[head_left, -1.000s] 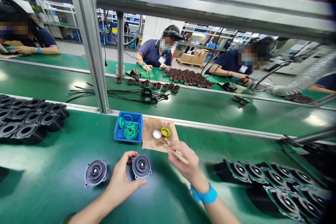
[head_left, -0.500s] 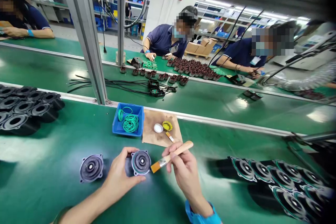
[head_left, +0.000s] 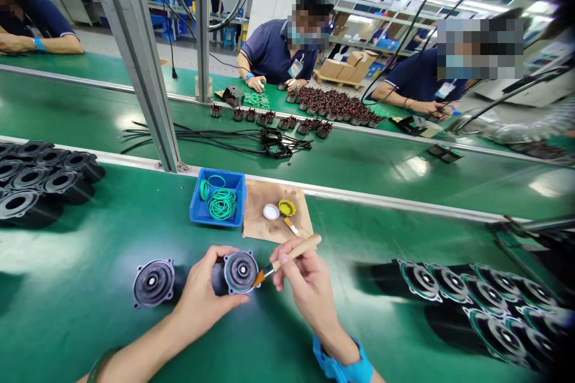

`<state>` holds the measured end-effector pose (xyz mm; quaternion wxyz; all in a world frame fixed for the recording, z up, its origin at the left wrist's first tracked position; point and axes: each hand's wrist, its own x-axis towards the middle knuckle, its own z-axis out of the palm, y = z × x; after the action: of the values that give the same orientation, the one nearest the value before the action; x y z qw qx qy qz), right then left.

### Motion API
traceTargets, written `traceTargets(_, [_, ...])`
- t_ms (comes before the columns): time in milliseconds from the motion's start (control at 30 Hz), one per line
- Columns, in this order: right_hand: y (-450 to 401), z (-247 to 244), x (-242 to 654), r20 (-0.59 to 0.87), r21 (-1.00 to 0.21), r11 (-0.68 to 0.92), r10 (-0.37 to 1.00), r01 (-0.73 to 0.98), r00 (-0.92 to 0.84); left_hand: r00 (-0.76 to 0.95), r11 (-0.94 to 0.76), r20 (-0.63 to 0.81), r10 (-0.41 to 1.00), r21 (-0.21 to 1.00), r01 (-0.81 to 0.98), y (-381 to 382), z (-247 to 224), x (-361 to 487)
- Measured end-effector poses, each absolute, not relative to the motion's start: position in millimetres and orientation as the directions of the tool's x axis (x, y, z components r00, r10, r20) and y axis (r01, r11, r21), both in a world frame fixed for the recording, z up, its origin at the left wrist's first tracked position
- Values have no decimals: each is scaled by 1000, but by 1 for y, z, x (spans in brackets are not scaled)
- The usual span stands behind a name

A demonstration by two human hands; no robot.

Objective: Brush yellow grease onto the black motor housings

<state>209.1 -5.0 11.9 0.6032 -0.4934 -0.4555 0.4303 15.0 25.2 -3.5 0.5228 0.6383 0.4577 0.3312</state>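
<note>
My left hand [head_left: 204, 287] is wrapped round a dark cylindrical motor housing [head_left: 241, 273], whose round ringed face with corner lugs points up at me. In my right hand [head_left: 305, 281] is a flat paintbrush [head_left: 296, 251] with a pale wooden handle, gripped between thumb and fingers. Its orange bristles touch the lower right rim of the housing's face. Left of my left hand stands a second, similar housing [head_left: 153, 283]. Beyond my hands, a blue bin [head_left: 194, 215] holds green rubber rings [head_left: 221, 203].
Brown cardboard [head_left: 256, 191] carries a white cap [head_left: 271, 212], a yellow lid [head_left: 287, 207] and another brush [head_left: 291, 227]. Housings stand in groups at left [head_left: 60, 182] and right [head_left: 489, 299]. A metal post [head_left: 135, 66] rises behind the bin. Co-workers sit across the bench.
The brush has turned and moved slightly left, and its bristles now meet the housing's rim. My left hand keeps its hold on the housing. The whole view has shifted a little.
</note>
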Motion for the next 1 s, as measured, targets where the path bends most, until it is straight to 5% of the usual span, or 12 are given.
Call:
traceTargets(467, [-7,20,217,440,-878,402,892,260,105,414,-83,-21,910,969,233,22,-8,12])
traceTargets(733, [-13,25,211,494,-845,471,869,252,30,451,-360,236,860,909,210,16,-14,12])
traceTargets(1000, [-18,26,210,510,-851,465,842,244,174,392,-624,502,771,718,308,13,-16,12])
